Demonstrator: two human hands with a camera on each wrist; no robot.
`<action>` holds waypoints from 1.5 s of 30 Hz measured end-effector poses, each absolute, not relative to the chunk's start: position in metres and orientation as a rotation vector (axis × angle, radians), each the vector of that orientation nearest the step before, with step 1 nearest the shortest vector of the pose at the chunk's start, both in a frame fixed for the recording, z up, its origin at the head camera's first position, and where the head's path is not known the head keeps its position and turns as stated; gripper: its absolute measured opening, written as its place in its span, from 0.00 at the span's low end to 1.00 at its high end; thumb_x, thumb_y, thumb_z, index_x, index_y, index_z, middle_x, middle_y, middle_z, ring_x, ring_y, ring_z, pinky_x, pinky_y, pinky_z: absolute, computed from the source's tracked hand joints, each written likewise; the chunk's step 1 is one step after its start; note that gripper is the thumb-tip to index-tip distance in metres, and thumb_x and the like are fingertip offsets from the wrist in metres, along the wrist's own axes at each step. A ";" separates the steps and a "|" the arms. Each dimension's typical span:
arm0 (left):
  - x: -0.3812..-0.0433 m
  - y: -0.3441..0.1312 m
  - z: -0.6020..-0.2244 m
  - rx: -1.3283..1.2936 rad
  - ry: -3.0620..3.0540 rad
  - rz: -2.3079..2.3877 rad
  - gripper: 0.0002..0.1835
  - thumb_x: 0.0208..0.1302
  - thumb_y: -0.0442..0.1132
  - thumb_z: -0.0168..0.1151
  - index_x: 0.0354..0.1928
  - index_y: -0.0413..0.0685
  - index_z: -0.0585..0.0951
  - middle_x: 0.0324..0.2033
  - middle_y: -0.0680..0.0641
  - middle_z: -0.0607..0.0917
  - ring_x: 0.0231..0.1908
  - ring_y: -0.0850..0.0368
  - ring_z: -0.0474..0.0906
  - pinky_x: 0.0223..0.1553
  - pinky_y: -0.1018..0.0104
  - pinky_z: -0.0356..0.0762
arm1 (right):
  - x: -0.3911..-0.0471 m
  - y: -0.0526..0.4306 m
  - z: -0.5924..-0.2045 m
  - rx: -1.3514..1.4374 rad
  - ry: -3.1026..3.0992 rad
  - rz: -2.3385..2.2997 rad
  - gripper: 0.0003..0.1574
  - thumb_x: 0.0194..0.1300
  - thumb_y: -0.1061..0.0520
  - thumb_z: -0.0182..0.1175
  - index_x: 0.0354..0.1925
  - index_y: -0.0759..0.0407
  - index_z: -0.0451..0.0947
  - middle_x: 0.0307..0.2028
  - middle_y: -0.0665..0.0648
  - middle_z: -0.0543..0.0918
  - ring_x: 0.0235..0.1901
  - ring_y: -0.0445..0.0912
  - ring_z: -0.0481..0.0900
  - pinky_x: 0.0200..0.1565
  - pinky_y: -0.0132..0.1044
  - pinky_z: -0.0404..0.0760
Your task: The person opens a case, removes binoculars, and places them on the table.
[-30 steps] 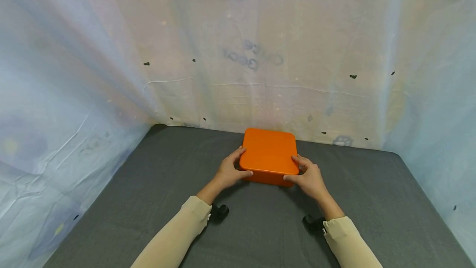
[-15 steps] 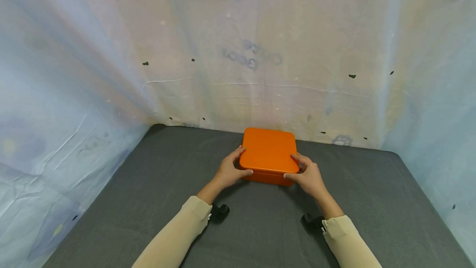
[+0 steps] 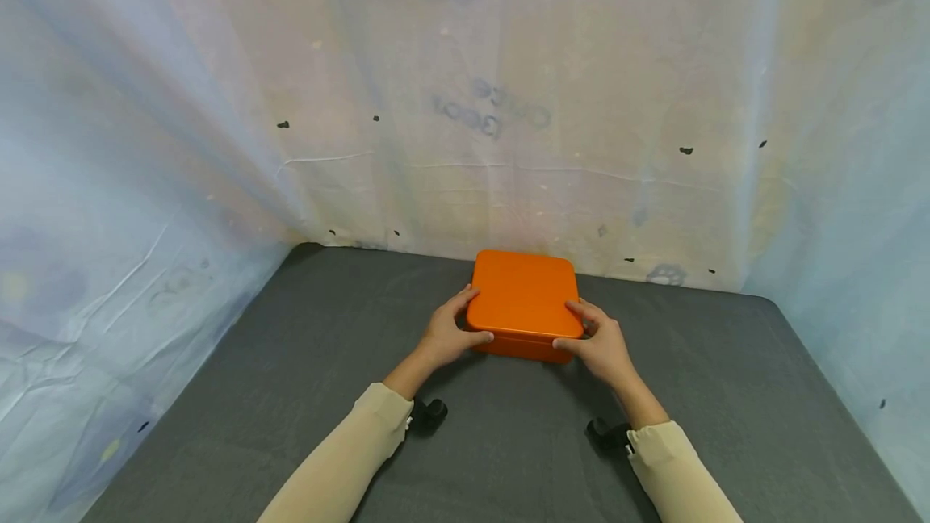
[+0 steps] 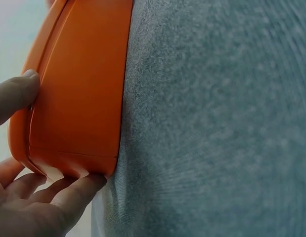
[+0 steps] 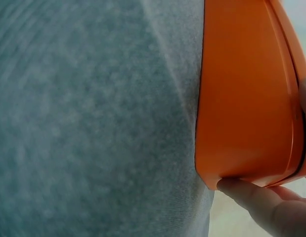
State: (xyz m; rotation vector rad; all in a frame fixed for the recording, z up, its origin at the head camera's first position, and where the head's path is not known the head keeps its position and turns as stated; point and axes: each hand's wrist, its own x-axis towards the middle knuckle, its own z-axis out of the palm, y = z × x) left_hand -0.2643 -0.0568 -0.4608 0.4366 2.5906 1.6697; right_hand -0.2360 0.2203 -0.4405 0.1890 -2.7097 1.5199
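Note:
An orange, round-cornered lidded box [image 3: 525, 294] rests on the grey cloth-covered table, its lid on top. My left hand [image 3: 445, 335] grips its near left corner, thumb on the front face and fingers along the left side. At the near right corner, my right hand [image 3: 605, 350] holds the box the same way. In the left wrist view, the thumb touches the front by the lid seam [image 4: 33, 116], with several fingertips against the side wall. A dark line marks the lid edge [image 5: 305, 133] in the right wrist view. What the box contains is hidden.
Pale patterned sheeting [image 3: 523, 103] hangs behind the box and along both sides. The table's back edge [image 3: 392, 252] runs close behind the box. Black wrist-worn devices [image 3: 430, 414] hang beneath both forearms, above the grey cloth [image 3: 516, 442].
Both hands keep their grip and the box stays in place. Only a very slight shift of the head view shows.

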 end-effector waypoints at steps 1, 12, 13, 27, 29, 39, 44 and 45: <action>-0.264 -0.057 -0.461 0.442 2.592 1.670 0.45 0.51 0.43 0.75 0.72 0.51 0.64 0.74 0.49 0.58 0.70 0.49 0.61 0.69 0.46 0.59 | -0.236 0.220 -0.441 0.189 -2.712 1.514 0.47 0.55 0.57 0.71 0.69 0.63 0.64 0.72 0.68 0.56 0.60 0.64 0.73 0.56 0.52 0.77; -0.265 -0.058 -0.463 0.459 2.604 1.669 0.45 0.51 0.44 0.75 0.71 0.51 0.65 0.74 0.48 0.59 0.68 0.49 0.65 0.67 0.49 0.65 | -0.237 0.220 -0.440 0.180 -2.725 1.508 0.47 0.55 0.58 0.71 0.69 0.62 0.63 0.73 0.67 0.56 0.58 0.63 0.76 0.54 0.48 0.80; -0.265 -0.058 -0.463 0.461 2.604 1.668 0.45 0.51 0.44 0.75 0.71 0.51 0.65 0.74 0.48 0.59 0.68 0.48 0.65 0.67 0.49 0.65 | -0.237 0.220 -0.440 0.178 -2.725 1.508 0.47 0.55 0.58 0.71 0.69 0.63 0.63 0.73 0.67 0.56 0.58 0.62 0.76 0.54 0.48 0.80; -0.267 -0.058 -0.459 0.465 2.610 1.663 0.44 0.52 0.46 0.75 0.71 0.54 0.66 0.74 0.48 0.59 0.65 0.46 0.69 0.63 0.48 0.69 | -0.237 0.223 -0.439 0.181 -2.673 1.597 0.46 0.57 0.56 0.70 0.70 0.61 0.63 0.74 0.64 0.55 0.54 0.61 0.79 0.47 0.36 0.83; -0.268 -0.058 -0.459 0.459 2.617 1.654 0.44 0.51 0.46 0.75 0.71 0.54 0.66 0.74 0.49 0.59 0.65 0.46 0.69 0.64 0.48 0.69 | -0.237 0.222 -0.439 0.193 -2.673 1.603 0.47 0.57 0.55 0.70 0.70 0.61 0.62 0.74 0.64 0.55 0.55 0.62 0.79 0.47 0.35 0.83; -0.268 -0.057 -0.460 0.435 2.654 1.661 0.44 0.49 0.46 0.76 0.69 0.54 0.68 0.73 0.50 0.62 0.68 0.48 0.66 0.66 0.49 0.66 | -0.236 0.219 -0.435 0.195 -2.678 1.599 0.47 0.58 0.58 0.69 0.71 0.64 0.60 0.73 0.68 0.53 0.67 0.64 0.63 0.62 0.54 0.71; -0.269 -0.056 -0.459 0.409 2.710 1.602 0.43 0.48 0.48 0.76 0.68 0.56 0.69 0.72 0.52 0.64 0.71 0.49 0.60 0.69 0.47 0.60 | -0.235 0.219 -0.435 0.207 -2.674 1.577 0.47 0.57 0.57 0.70 0.70 0.64 0.60 0.73 0.68 0.54 0.71 0.63 0.56 0.64 0.56 0.68; -0.269 -0.055 -0.459 0.415 2.714 1.600 0.43 0.48 0.48 0.76 0.68 0.55 0.69 0.72 0.51 0.64 0.71 0.48 0.60 0.69 0.46 0.60 | -0.236 0.220 -0.435 0.205 -2.674 1.580 0.47 0.57 0.57 0.70 0.70 0.64 0.61 0.73 0.68 0.53 0.71 0.62 0.56 0.64 0.56 0.69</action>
